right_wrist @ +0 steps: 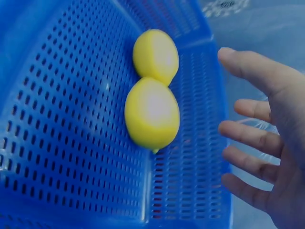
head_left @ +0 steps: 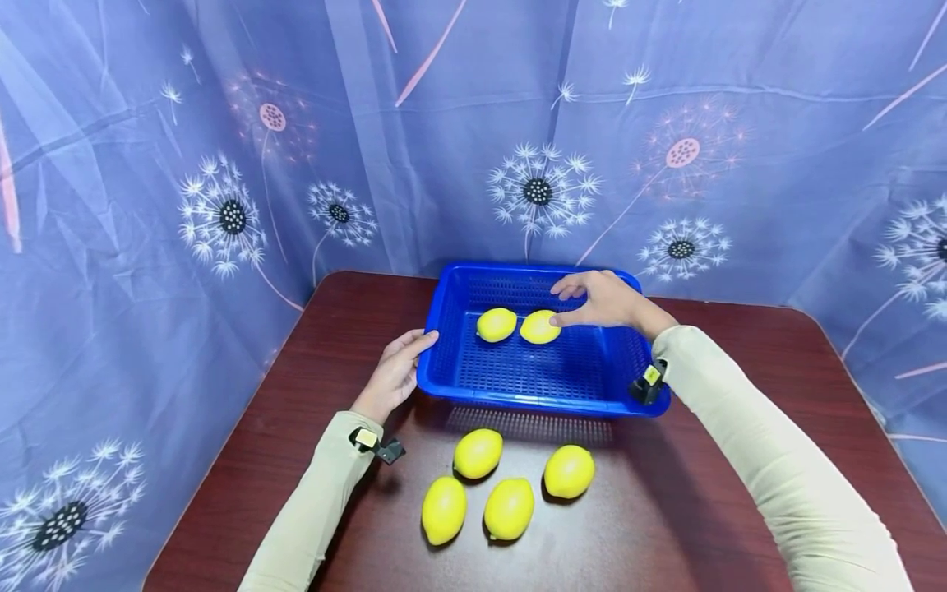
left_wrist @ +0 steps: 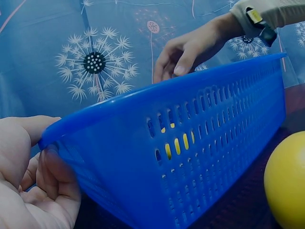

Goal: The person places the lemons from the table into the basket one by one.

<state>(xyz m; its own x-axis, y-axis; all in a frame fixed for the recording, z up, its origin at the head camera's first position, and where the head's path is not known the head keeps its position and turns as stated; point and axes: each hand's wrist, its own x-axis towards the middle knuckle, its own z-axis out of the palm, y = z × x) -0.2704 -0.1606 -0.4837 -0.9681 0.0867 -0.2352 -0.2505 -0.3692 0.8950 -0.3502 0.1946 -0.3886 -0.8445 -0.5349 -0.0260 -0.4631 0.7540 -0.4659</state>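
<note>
A blue perforated plastic basket (head_left: 533, 395) stands on the table with two yellow lemons inside, a left lemon (head_left: 496, 325) and a right lemon (head_left: 538, 328). My left hand (head_left: 395, 372) grips the basket's left rim, thumb on top and fingers curled beneath, as the left wrist view shows. Over the basket's right half hovers my right hand (head_left: 602, 300), its fingers spread and holding nothing. In the right wrist view that hand (right_wrist: 267, 138) is apart from both lemons, which lie close together against the basket wall (right_wrist: 195, 143).
In front of the basket several more lemons lie on the dark red-brown table (head_left: 666, 526), the nearest to the basket being one lemon (head_left: 478, 454), with another lemon (head_left: 569, 472) to its right. A blue dandelion-print curtain (head_left: 459, 164) hangs behind the table.
</note>
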